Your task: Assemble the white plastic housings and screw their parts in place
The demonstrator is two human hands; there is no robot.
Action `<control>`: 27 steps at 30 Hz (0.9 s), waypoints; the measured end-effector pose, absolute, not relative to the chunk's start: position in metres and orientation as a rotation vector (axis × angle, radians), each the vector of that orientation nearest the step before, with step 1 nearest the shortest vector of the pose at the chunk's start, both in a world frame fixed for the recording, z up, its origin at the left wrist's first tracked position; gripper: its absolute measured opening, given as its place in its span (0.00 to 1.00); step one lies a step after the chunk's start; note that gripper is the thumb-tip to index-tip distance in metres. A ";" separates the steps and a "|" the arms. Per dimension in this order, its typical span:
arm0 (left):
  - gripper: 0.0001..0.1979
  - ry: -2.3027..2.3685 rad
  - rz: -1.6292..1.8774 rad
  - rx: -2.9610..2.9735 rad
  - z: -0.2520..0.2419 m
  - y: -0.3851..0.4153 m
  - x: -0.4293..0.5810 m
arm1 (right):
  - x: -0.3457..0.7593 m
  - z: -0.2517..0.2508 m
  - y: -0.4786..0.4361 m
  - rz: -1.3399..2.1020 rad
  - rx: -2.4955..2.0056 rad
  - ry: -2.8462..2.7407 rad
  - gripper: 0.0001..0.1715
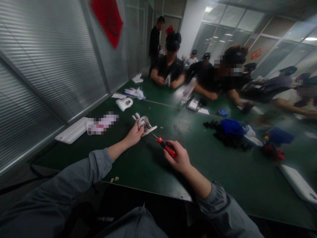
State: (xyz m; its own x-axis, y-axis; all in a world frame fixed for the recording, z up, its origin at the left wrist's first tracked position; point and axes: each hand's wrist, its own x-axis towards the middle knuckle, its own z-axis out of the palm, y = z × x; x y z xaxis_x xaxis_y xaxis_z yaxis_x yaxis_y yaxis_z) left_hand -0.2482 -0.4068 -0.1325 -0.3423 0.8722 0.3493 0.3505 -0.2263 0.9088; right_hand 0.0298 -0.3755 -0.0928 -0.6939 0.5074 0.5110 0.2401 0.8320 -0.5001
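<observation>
On my feed, the left hand (135, 134) pinches a white part (146, 125) over the worktop (153, 178), in from its near edge; I judge that grip leaves the part's hollow side free. The right hand (178, 158) has its fingers wrapped round a screwdriver (168, 148), shaft slanting toward the part, probably for steady aim. I can't tell whether the tip touches. A white casing (71, 131) lies by the left edge, seemingly out of both hands' way.
</observation>
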 end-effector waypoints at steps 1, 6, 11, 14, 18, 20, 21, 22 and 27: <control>0.22 1.603 1.596 1.458 -0.132 -0.407 -0.248 | 0.030 -0.093 -0.376 0.526 -0.546 -2.348 0.20; 0.22 1.613 1.595 1.472 -0.132 -0.406 -0.249 | 0.030 -0.093 -0.376 0.527 -0.545 -2.352 0.20; 0.22 1.647 1.619 1.467 -0.129 -0.406 -0.246 | 0.030 -0.094 -0.376 0.523 -0.553 -2.354 0.20; 0.21 1.651 1.627 1.430 -0.125 -0.407 -0.244 | 0.030 -0.095 -0.374 0.516 -0.535 -2.355 0.20; 0.20 1.672 1.632 1.340 -0.123 -0.407 -0.243 | 0.030 -0.096 -0.373 0.512 -0.523 -2.349 0.21; 0.21 1.679 1.636 1.314 -0.125 -0.406 -0.244 | 0.030 -0.095 -0.373 0.519 -0.514 -2.343 0.21; 0.21 1.683 1.634 1.313 -0.125 -0.406 -0.245 | 0.030 -0.094 -0.373 0.521 -0.507 -2.344 0.21; 0.21 1.689 1.632 1.318 -0.126 -0.405 -0.245 | 0.030 -0.094 -0.373 0.520 -0.502 -2.347 0.21; 0.19 1.670 1.664 1.362 -0.127 -0.404 -0.246 | 0.031 -0.092 -0.373 0.500 -0.463 -2.349 0.22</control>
State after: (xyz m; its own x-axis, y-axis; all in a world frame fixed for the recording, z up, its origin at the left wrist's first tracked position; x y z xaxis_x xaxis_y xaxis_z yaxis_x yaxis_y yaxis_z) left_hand -0.2465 -0.4045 -0.1270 -0.4347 0.8358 0.3354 0.3381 -0.1938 0.9209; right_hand 0.0312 -0.3733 -0.0920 -0.7041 0.4524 0.5474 0.1900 0.8627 -0.4686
